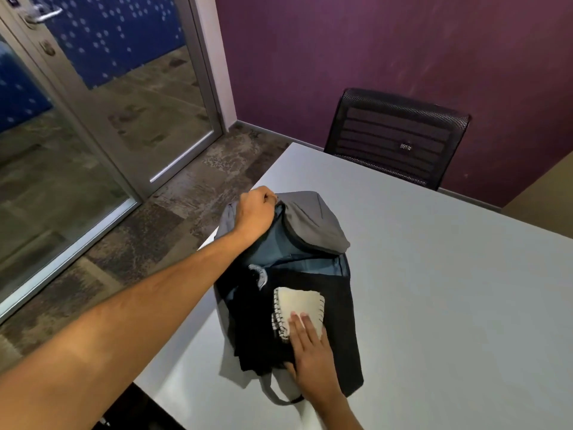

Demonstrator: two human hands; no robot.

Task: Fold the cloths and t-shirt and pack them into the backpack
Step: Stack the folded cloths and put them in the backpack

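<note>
With the left hand gripping the backpack mouth on the bench, the flat open right hand should push the folded clothes in evenly

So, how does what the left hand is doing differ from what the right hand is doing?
The left hand is closed in a fist on the far edge of the grey backpack, while the right hand lies flat and open. The left reaches far out with the arm stretched; the right stays near. The left holds bag fabric; the right presses on the cream folded cloth and the black t-shirt. Both touch the same bundle on the white table.
</note>
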